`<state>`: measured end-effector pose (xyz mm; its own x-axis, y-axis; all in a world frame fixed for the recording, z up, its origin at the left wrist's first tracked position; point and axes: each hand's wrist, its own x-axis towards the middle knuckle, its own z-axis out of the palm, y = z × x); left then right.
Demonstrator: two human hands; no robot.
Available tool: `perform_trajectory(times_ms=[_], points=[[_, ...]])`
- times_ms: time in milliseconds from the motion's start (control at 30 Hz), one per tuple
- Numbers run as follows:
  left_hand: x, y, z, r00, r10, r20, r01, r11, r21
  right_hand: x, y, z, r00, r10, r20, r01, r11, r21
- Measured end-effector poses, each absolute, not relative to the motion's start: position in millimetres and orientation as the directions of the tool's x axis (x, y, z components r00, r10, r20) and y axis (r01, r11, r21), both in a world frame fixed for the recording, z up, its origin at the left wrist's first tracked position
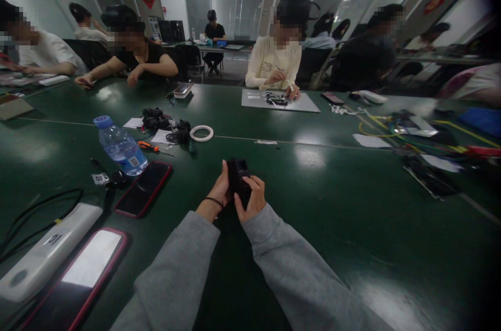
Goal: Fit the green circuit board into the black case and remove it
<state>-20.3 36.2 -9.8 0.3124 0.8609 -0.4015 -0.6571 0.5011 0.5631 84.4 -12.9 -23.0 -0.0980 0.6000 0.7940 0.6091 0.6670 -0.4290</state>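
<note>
A small black box-shaped device (236, 173) is held upright between both hands, just above the green table (336, 200). Its exact kind is hard to make out; a darker glossy patch shows on its upper face. My left hand (219, 191) grips its left side, thumb pointing up, with a thin dark band on the wrist. Along the device's right side and front, my right hand (253, 196) curls its fingers, thumb near the lower edge. The hands partly cover the device.
To the left are a water bottle (121, 148), two red-edged phones, a white power bank (50, 252), an orange screwdriver (151, 147), black cable bundles and a tape roll (201, 133). Wires and a dark device clutter the right. Across the table, a person works over a grey board (250, 100).
</note>
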Motion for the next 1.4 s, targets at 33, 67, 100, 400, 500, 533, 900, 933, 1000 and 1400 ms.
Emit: perform_trajectory(times_ms=[33,67,100,400,500,533,900,933,1000,1400], points=[[-20.9,36.0,-8.3,0.330,0.856,-0.398,-0.667,0.510,0.544,84.6,-13.9,-21.0,-0.091,0.598,0.796,0.606,0.667,-0.433],[-21.7,35.8,-6.6,0.342,0.852,-0.397,-0.677,0.516,0.525,84.9,-15.0,-18.5,-0.080,0.596,0.799,0.604,0.667,-0.437],[-22.6,35.6,-5.0,0.347,0.850,-0.398,-0.688,0.518,0.508,85.2,-16.4,-15.7,-0.067,0.590,0.804,0.603,0.666,-0.439],[-27.6,37.2,-2.6,0.338,0.869,-0.361,-0.786,0.471,0.400,92.5,-22.0,1.9,0.055,0.493,0.868,0.668,0.628,-0.399],[-28.8,38.3,-5.9,0.337,0.890,-0.307,-0.813,0.439,0.383,98.7,-16.4,0.4,0.080,0.490,0.868,0.692,0.600,-0.402],[-29.2,38.5,-6.8,0.338,0.895,-0.291,-0.817,0.433,0.382,101.1,-13.9,-0.7,0.089,0.490,0.867,0.697,0.591,-0.406],[-31.8,39.4,-13.8,0.390,0.891,-0.231,-0.794,0.453,0.405,111.8,4.8,-19.6,0.042,0.545,0.837,0.738,0.548,-0.394],[-31.9,39.5,-13.5,0.390,0.890,-0.238,-0.791,0.456,0.408,111.7,5.3,-21.3,0.037,0.555,0.831,0.737,0.547,-0.398],[-32.2,39.6,-12.6,0.389,0.888,-0.245,-0.785,0.459,0.416,111.8,6.4,-24.6,0.041,0.588,0.808,0.733,0.531,-0.424],[-30.9,39.1,-10.9,0.375,0.891,-0.254,-0.771,0.452,0.448,115.6,13.9,-44.0,0.135,0.766,0.629,0.643,0.415,-0.644]])
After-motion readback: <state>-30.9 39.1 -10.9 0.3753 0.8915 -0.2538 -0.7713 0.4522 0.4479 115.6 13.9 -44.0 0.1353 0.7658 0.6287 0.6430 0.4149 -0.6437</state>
